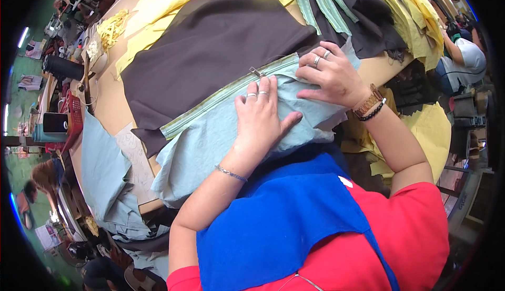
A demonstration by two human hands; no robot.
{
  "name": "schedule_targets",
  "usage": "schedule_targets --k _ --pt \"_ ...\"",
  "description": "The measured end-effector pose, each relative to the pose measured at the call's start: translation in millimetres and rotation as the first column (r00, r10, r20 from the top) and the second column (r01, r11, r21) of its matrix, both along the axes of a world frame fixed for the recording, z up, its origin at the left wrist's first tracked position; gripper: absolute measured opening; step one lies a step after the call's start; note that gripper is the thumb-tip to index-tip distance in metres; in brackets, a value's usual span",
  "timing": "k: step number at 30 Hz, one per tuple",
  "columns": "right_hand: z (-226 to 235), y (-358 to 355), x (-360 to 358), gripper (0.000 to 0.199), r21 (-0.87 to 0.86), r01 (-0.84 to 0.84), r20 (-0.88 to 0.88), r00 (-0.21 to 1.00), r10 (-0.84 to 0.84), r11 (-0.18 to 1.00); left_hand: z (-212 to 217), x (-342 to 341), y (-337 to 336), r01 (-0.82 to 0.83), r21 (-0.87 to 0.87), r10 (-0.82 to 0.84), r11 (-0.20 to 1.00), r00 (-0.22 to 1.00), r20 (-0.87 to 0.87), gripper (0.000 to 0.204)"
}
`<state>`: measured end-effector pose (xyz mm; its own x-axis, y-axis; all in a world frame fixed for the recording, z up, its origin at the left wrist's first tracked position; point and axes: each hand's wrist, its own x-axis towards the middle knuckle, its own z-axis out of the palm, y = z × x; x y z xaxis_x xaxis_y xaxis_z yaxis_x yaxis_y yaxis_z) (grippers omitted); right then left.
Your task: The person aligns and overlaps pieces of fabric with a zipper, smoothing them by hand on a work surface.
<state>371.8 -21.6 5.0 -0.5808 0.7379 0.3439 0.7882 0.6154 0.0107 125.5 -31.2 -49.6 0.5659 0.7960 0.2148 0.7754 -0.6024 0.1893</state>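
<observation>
While the fisheye is bending the table edge, I am finding the zipper pull (256,72) too small to read clearly, and the grey-blue fabric's (210,144) lower end is dropping out of sight behind my blue apron (273,222). I am pressing my left hand (260,117) flat and open on that fabric, fingertips just below the pale green zipper tape (221,95). My right hand (331,75) is lying loosely curled, gripping nothing, where the tape meets the dark brown cloth (210,44).
</observation>
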Motion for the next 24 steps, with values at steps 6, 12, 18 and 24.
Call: schedule_targets --k 6,12,18,24 --pt "-21 6 5 0.02 0.143 0.042 -0.018 0.999 -0.04 0.989 -1 1 0 -0.006 -0.007 0.006 1.0 1.0 -0.011 0.103" --pt "-16 11 -4 0.017 -0.02 -0.002 -0.319 0.948 -0.004 1.0 1 1 -1 0.001 -0.018 -0.001 1.0 1.0 0.0 0.103" --pt "9 13 -11 0.024 -0.206 0.049 -0.201 0.975 -0.091 0.977 1 -1 -1 -0.004 -0.023 0.004 1.0 1.0 -0.008 0.103" --pt "-4 19 -15 0.018 -0.115 -0.009 -0.337 0.941 -0.03 0.993 2 1 -1 -0.004 -0.032 0.004 0.999 1.0 -0.003 0.103"
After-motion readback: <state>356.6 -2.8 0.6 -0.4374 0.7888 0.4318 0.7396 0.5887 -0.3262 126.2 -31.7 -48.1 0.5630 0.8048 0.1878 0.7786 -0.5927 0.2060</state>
